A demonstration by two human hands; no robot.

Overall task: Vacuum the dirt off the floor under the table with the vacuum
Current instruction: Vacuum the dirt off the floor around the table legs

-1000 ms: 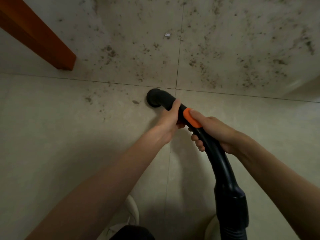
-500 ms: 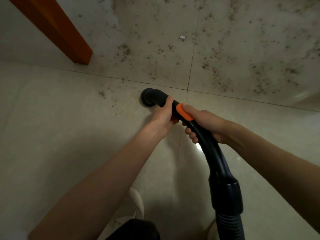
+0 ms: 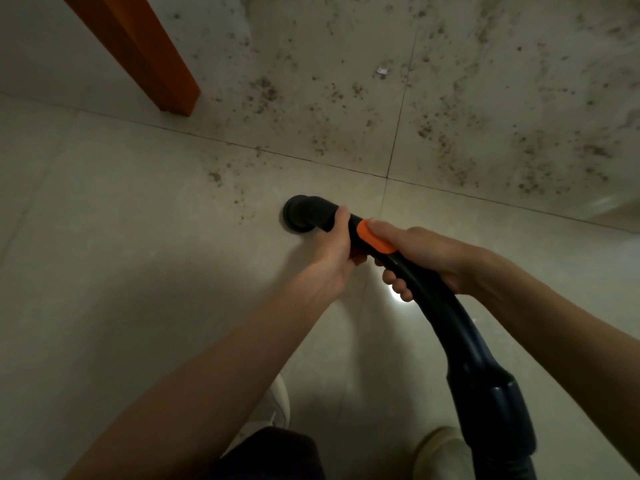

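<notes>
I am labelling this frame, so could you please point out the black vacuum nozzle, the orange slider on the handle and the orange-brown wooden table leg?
black vacuum nozzle (image 3: 300, 216), head view, on its round mouth end.
orange slider (image 3: 372, 237), head view, mid-surface.
orange-brown wooden table leg (image 3: 149, 53), head view, lit face.

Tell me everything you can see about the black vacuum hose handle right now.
The vacuum hose handle is a curved black tube, plastic by its look, with an orange button on top. Its round nozzle end points down at the pale tile floor, close to scattered dirt. The left hand grips it behind the nozzle; the right hand grips further back, thumb on the button. A wider collar joins ribbed hose below.
</notes>
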